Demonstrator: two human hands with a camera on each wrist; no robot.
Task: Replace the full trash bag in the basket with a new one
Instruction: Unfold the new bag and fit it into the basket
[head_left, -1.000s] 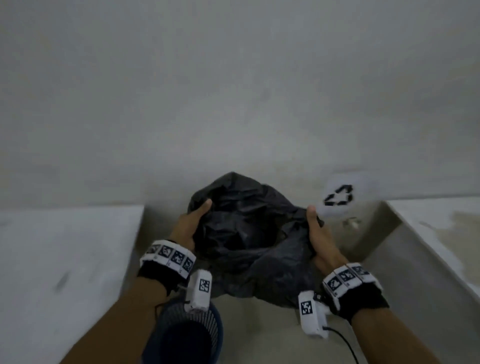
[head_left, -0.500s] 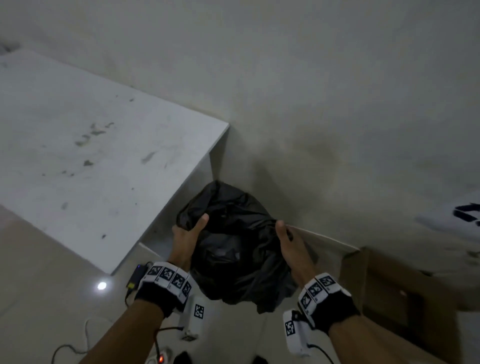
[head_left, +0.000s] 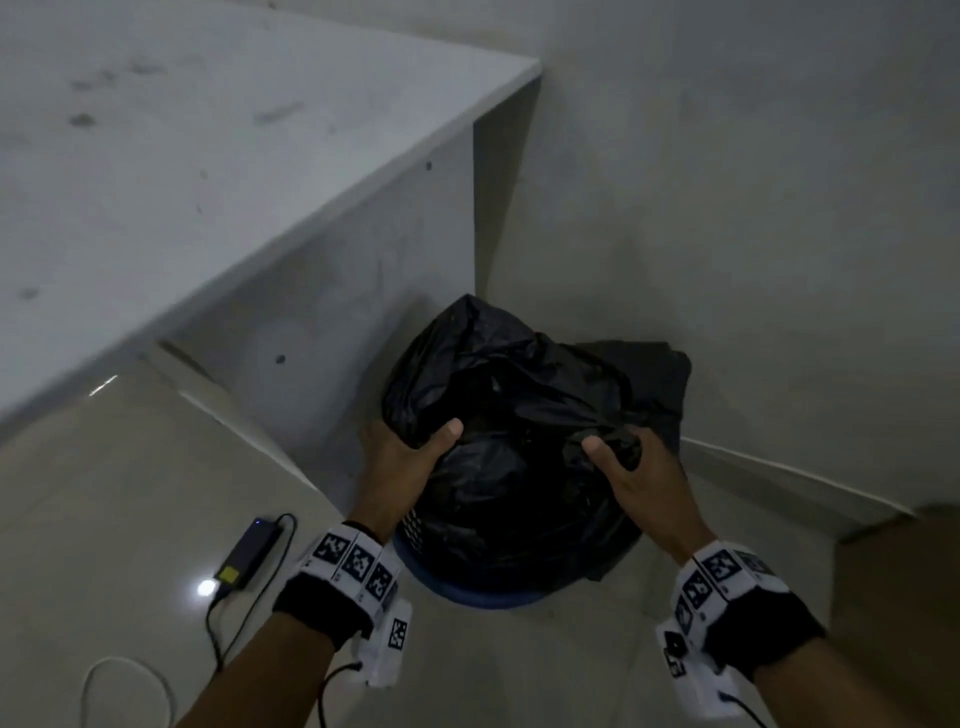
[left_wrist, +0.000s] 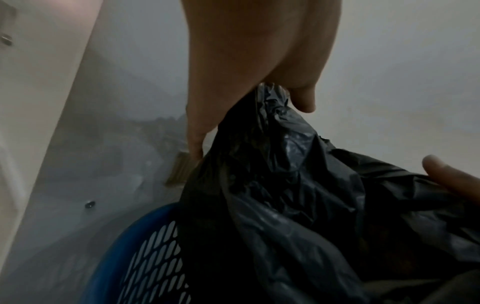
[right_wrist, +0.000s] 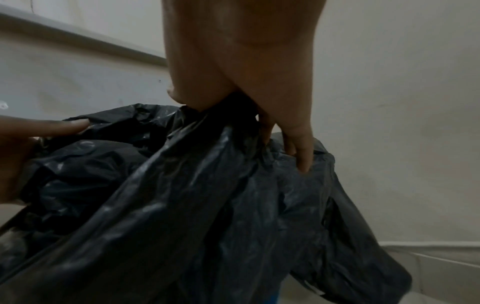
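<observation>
A black trash bag (head_left: 509, 415) fills a blue perforated basket (head_left: 467, 592) that stands on the floor beside the desk's side panel. My left hand (head_left: 410, 452) grips the bag's left edge, and my right hand (head_left: 623, 457) grips a bunched part of its right edge. In the left wrist view the left hand (left_wrist: 249, 96) pinches gathered plastic of the bag (left_wrist: 311, 216) above the basket's blue mesh wall (left_wrist: 145, 259). In the right wrist view the right hand's fingers (right_wrist: 293, 144) curl round a fold of the bag (right_wrist: 194, 216). A second dark sheet (head_left: 654, 374) lies behind the bag.
A white desk (head_left: 182, 156) stands at the left, with its side panel (head_left: 374, 291) close to the basket. A black power adapter (head_left: 249, 551) with a cable lies on the tiled floor (head_left: 104, 493). A brown cardboard box (head_left: 898, 597) is at the right. A wall (head_left: 753, 208) rises behind.
The head view has swung down and left, so the desk, floor and basket now show. Both hands have kept hold of the bag, which now sits in the blue basket.
</observation>
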